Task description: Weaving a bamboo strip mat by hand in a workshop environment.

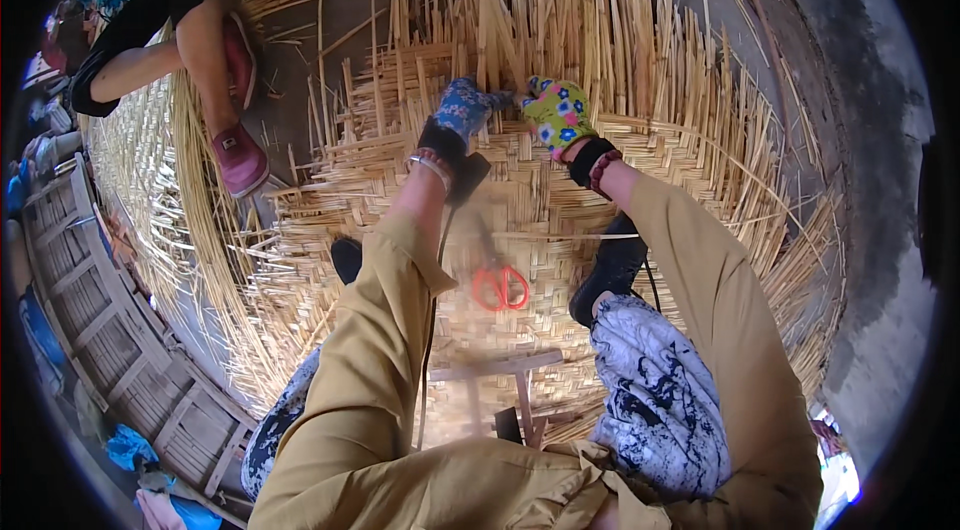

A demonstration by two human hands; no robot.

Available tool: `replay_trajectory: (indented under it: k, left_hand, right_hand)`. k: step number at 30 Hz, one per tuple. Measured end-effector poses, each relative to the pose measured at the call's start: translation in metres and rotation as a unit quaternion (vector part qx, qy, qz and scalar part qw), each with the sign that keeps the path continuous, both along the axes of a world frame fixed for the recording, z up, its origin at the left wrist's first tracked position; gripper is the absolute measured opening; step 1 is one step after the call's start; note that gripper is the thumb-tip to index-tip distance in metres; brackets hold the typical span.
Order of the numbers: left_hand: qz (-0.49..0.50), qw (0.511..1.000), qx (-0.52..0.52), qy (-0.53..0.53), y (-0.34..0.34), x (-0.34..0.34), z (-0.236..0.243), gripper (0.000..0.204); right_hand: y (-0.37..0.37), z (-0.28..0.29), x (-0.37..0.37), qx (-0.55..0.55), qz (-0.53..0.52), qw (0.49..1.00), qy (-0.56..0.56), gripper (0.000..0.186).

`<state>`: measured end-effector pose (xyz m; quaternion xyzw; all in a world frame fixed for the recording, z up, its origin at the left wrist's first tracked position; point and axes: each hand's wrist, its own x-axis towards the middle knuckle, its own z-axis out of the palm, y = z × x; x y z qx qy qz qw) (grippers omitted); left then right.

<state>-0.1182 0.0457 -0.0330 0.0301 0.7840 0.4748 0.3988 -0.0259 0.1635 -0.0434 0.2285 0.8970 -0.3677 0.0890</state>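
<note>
My left hand (pixel 462 108), in a blue floral glove, is closed at the upper part of a half-woven mat (pixel 540 190), gripping pale split strips (pixel 490 40) whose loose ends point away from me. Just to its right, my right hand (pixel 557 113), in a green flowered glove, curls its fingers on the same strips; its fingertips are partly hidden. A dark rectangular object (pixel 468 178) is beside my left wrist. Red-handled scissors (pixel 500 286) lie on the mat between my forearms.
A co-worker's legs and pink shoe (pixel 240 160) are at the upper left beside long loose strands (pixel 190 210). A wooden slatted frame (pixel 110 310) runs along the left. A stained grey wall or ledge (pixel 880 230) borders the right. A small wooden piece (pixel 500 365) lies below the scissors.
</note>
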Motion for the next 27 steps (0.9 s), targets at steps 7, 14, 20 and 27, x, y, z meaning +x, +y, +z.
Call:
replay_trajectory:
  k: [7, 14, 20, 27]
  left_hand:
    - [-0.004, 1.000, 0.002, -0.020, -0.010, 0.007, -0.013, 0.041]
    - [0.053, 0.989, 0.136, -0.018, -0.030, 0.020, -0.009, 0.025]
    - [0.440, 0.883, 0.152, -0.067, -0.043, 0.054, -0.019, 0.012]
    - [0.386, 0.899, 0.208, 0.011, -0.081, 0.049, -0.023, 0.007]
  right_hand:
    - [0.006, -0.018, 0.000, 0.003, -0.031, 0.999, 0.045, 0.026]
    - [0.019, -0.025, -0.017, 0.012, 0.113, 0.983, -0.147, 0.015]
    - [0.014, -0.040, -0.003, -0.052, 0.049, 0.997, -0.010, 0.025]
    - [-0.005, -0.014, 0.010, -0.052, 0.035, 0.998, 0.029, 0.031]
